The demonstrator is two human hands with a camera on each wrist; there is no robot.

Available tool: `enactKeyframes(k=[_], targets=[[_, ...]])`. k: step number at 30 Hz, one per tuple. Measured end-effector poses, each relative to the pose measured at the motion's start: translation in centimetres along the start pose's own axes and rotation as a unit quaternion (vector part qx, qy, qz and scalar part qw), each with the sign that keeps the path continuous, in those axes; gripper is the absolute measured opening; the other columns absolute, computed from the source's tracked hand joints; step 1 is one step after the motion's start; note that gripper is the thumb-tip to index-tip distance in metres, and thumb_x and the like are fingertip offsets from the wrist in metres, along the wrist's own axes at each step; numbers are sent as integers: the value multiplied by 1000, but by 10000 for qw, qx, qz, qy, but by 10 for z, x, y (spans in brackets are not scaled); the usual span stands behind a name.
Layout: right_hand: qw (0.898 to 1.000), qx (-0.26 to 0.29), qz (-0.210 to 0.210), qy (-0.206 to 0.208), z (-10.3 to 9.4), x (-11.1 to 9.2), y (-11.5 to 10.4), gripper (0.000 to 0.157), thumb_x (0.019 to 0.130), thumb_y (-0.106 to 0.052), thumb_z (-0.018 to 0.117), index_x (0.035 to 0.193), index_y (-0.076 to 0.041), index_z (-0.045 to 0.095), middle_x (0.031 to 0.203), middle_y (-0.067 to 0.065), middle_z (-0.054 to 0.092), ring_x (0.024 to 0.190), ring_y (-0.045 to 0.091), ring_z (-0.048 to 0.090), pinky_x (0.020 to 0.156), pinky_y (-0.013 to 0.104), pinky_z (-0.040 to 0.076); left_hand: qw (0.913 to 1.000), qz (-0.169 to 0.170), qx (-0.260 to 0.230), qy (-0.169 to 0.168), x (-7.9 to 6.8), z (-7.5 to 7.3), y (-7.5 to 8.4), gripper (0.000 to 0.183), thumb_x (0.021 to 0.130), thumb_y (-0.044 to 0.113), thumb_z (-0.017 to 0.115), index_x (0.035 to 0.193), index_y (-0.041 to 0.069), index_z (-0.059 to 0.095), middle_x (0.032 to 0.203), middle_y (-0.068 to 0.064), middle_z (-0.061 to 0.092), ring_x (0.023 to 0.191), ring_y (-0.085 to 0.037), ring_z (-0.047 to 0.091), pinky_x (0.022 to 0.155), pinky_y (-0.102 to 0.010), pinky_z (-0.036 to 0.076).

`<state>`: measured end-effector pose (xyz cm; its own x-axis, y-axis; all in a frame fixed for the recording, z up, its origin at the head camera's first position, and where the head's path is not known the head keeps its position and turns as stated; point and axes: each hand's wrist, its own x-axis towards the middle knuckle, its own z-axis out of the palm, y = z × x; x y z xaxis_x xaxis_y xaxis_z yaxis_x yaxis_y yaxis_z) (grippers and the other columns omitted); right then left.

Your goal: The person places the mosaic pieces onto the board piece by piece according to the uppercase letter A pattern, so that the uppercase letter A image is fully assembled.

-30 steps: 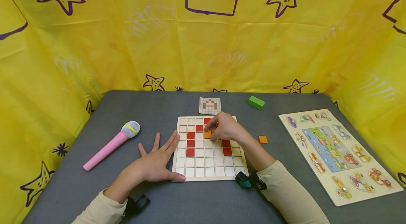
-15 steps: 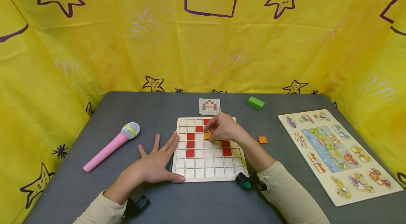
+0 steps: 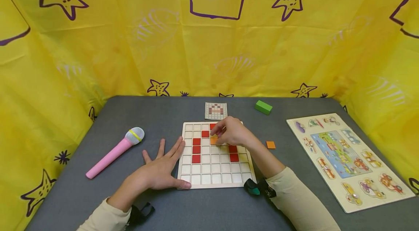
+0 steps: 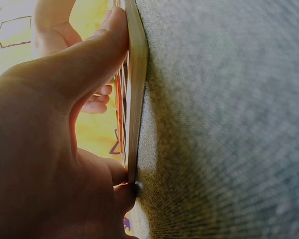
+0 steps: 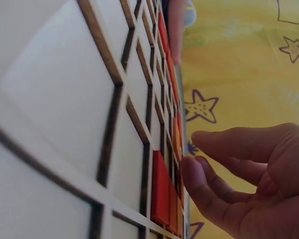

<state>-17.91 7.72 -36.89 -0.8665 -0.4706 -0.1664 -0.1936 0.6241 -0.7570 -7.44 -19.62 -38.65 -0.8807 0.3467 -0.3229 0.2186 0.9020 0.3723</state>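
Note:
A wooden grid board [image 3: 211, 168] lies on the table, with several red tiles [image 3: 196, 149] set in its cells. My left hand [image 3: 160, 171] spreads its fingers at the board's left side, thumb on the near left corner; in the left wrist view the thumb rests along the board's edge [image 4: 137, 64]. Over the upper middle of the grid, my right hand [image 3: 234, 132] has thumb and forefinger at an orange tile [image 3: 213, 140] in a cell, pinching its edges. The right wrist view shows these fingertips close beside the board's tiles [image 5: 161, 191]. The hand hides some cells.
A small pattern card [image 3: 216, 111] lies beyond the board, with a green block [image 3: 263, 107] to its right. A loose orange tile [image 3: 270, 145] is right of my forearm. A pink toy microphone [image 3: 114, 154] lies left, a picture puzzle board [image 3: 347, 162] right.
Both hands stay where they were on the board, and the orange tile keeps its cell. The head view has shifted very slightly.

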Motion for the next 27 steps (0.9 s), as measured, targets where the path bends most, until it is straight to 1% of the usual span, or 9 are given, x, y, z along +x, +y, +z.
enactKeyframes(k=[5, 10, 14, 18, 23, 27], targets=[[9998, 21, 109, 154, -11, -9, 3, 21, 81, -2, 83, 102, -8, 82, 89, 6, 73, 79, 19, 63, 63, 28, 51, 10000, 29, -44, 0, 2, 1, 1, 135, 71, 79, 79, 170, 22, 6, 177, 5, -4, 156, -56, -12, 95, -95, -10], [9991, 35, 277, 314, -21, -20, 10, 21, 83, -5, 83, 104, -9, 81, 93, 7, 74, 83, 21, 65, 66, 29, 54, 10000, 22, -67, -8, 2, 1, 1, 136, 71, 78, 80, 170, 22, 6, 177, 5, -4, 156, -55, -13, 96, -94, -11], [9988, -61, 277, 407, -30, -31, 21, 21, 83, -5, 83, 104, -9, 81, 99, 8, 76, 87, 22, 65, 69, 30, 55, 10000, 10, -47, -30, 1, 2, 0, 136, 70, 78, 79, 170, 22, 5, 177, 4, -4, 156, -55, -13, 96, -94, -10], [9980, -76, 300, 553, -44, -43, 32, 24, 84, -4, 83, 107, -8, 81, 106, 12, 76, 91, 24, 66, 73, 31, 55, 10000, 18, -39, -14, 0, 2, -1, 137, 70, 79, 79, 170, 22, 5, 177, 4, -4, 156, -55, -12, 95, -95, -10], [9968, -205, 342, 692, -62, -57, 43, 27, 84, -3, 82, 111, -6, 80, 108, 15, 76, 93, 25, 66, 76, 32, 55, 10000, 34, -48, 6, -1, 0, -1, 136, 70, 80, 78, 170, 22, 5, 177, 5, -4, 156, -56, -12, 94, -95, -10], [9962, -273, 390, 733, -73, -67, 52, 28, 84, -2, 80, 112, -5, 79, 108, 15, 76, 94, 25, 65, 77, 32, 55, 10000, 38, -59, 2, -2, 0, 0, 136, 70, 80, 78, 170, 22, 5, 177, 4, -4, 156, -56, -12, 94, -95, -10]])
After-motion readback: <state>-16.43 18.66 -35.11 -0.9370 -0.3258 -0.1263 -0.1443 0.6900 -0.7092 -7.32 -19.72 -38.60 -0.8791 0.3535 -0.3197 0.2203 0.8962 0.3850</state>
